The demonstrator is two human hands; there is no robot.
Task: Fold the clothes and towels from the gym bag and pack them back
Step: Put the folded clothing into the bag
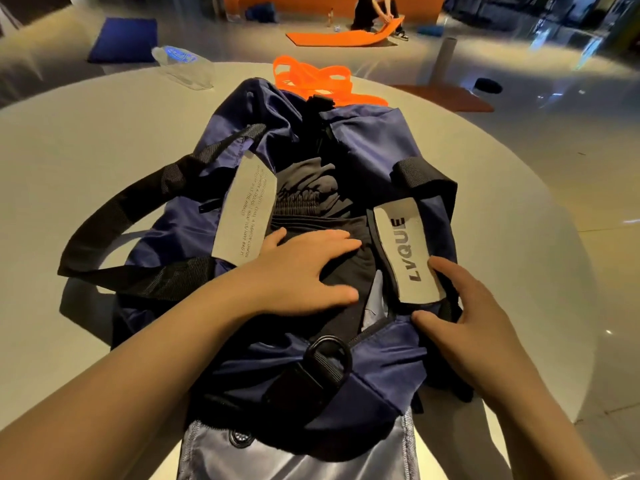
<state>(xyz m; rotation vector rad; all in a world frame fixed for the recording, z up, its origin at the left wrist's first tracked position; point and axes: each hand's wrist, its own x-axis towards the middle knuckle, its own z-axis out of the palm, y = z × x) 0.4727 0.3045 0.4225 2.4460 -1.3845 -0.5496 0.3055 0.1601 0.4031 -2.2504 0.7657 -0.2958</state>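
Observation:
A navy gym bag (377, 140) with black straps lies open lengthwise on a round pale table (86, 161). Dark folded clothes (311, 192) fill its opening. My left hand (298, 268) lies flat with spread fingers on the black garment inside the bag. My right hand (464, 306) pinches the bag's right edge just below the grey handle pad marked LVQUE (405, 251), thumb on one side and fingers on the other. A second grey handle pad (246, 209) lies on the left rim.
An orange strap bundle (311, 81) lies on the table behind the bag, with a clear plastic bottle (183, 65) to its left. On the floor beyond, a person handles an orange mat (346, 38). A blue cushion (121, 39) sits at the far left.

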